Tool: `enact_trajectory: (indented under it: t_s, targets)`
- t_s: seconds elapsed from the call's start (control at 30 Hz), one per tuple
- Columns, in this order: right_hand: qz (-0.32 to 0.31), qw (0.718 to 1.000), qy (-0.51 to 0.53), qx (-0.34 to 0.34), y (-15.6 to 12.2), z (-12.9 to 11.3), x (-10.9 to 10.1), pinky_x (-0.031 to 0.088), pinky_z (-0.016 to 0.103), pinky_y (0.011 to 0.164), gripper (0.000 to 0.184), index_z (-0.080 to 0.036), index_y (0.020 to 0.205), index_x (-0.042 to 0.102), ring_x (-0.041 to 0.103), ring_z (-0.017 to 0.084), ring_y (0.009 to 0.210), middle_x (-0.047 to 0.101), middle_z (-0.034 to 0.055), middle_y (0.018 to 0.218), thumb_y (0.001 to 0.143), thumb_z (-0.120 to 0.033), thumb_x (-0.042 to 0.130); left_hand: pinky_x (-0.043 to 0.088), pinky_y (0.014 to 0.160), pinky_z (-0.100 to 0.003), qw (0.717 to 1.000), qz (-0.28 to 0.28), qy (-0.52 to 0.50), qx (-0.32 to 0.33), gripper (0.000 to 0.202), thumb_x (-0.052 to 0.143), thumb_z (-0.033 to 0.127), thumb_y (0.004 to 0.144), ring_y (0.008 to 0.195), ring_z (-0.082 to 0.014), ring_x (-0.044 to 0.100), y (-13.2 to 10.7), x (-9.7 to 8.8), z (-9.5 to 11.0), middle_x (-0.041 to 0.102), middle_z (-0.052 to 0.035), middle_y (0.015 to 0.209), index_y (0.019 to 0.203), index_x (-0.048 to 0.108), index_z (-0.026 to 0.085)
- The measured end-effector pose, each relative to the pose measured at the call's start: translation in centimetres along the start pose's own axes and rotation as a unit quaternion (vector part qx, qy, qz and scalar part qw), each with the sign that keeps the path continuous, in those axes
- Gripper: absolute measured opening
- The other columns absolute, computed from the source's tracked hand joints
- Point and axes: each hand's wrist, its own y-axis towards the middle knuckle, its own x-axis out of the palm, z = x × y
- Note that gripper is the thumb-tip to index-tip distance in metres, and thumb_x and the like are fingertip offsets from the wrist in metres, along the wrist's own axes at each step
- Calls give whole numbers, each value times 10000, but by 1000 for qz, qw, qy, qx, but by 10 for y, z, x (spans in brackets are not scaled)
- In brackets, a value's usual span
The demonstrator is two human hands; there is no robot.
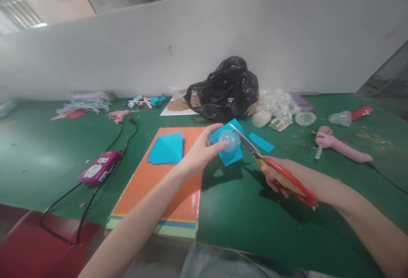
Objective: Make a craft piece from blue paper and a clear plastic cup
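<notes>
The left hand (200, 152) pinches a clear, domed plastic cup (230, 140) against a square of thin blue paper (231, 157). Just right of it, the right hand (274, 177) closes around red-handled steel scissors (288, 177), their slim blades touching the paper. Smooth orange card (156, 184) lies below the left hand.

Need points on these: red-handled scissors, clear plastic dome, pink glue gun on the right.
red-handled scissors (290, 178), head view, on the red handle
clear plastic dome (230, 140), head view, on its rounded top
pink glue gun (341, 147), head view, on its pink body
</notes>
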Motion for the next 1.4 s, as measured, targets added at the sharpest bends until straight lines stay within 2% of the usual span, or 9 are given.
enact_trajectory:
  t_s: [0.3,0.43,0.53,0.6,0.67,0.9,1.03,1.2,1.4]
  targets:
    - [6,1000,-12,-1,-4,-1,0,448,245,530,508,-243,822,502,517,119,557,574,-27,707,1023,-709,475,525,916,-380,997,47,-62,-13,642,928,387,744,939,-201,668,5,3,-8,681,-53,1050,1316,660,269]
    - [11,998,-53,-36,-10,1,-1,445,255,581,498,-245,835,518,481,134,613,529,-31,712,1040,-694,452,514,808,-328,999,30,-28,-11,677,922,437,745,861,-183,654,4,1,-5,667,-35,946,1337,635,274]
    - [6,996,-79,-46,-13,0,-1,437,270,591,499,-247,853,529,473,145,622,512,-37,699,1032,-707,450,391,622,-250,998,23,61,3,668,888,463,784,637,-108,499,1,-2,0,484,57,712,1369,620,281]
    - [-1,996,-76,-37,-13,-2,-1,441,273,601,482,-249,857,520,465,145,627,504,-45,701,1031,-695,460,304,564,-243,994,12,111,6,679,865,448,814,565,-84,382,-1,-3,4,376,89,659,1409,589,271]
    - [-4,998,-63,-21,-12,-4,1,449,270,608,462,-252,852,504,463,146,634,501,-51,709,1030,-678,476,280,554,-248,991,4,136,2,692,845,425,835,552,-79,344,-2,-3,6,355,96,652,1438,556,249]
    - [-6,1000,-29,-4,-5,-5,2,469,284,625,465,-253,822,471,503,154,644,547,-39,723,1001,-681,507,362,599,-238,994,6,105,-1,684,834,401,828,650,-103,488,-1,2,5,489,60,731,1430,549,245]
    - [2,1000,-25,7,-5,-5,1,449,272,577,493,-253,811,473,504,149,614,556,-39,696,962,-717,543,366,561,-220,997,12,76,-12,661,845,416,824,606,-83,471,-1,1,3,481,67,728,1408,571,273]
    - [16,999,-32,8,-5,-14,2,428,284,559,568,-255,790,481,479,146,574,542,-42,652,894,-810,543,525,685,-254,1000,3,24,-16,602,855,403,816,748,-125,632,-1,0,1,614,18,887,1346,595,282]
    - [32,999,-25,14,-5,-23,3,422,293,552,626,-257,765,492,471,145,555,518,-43,628,828,-878,547,539,712,-252,1000,26,5,-15,570,856,376,821,795,-125,653,-1,3,5,648,13,934,1300,571,258]
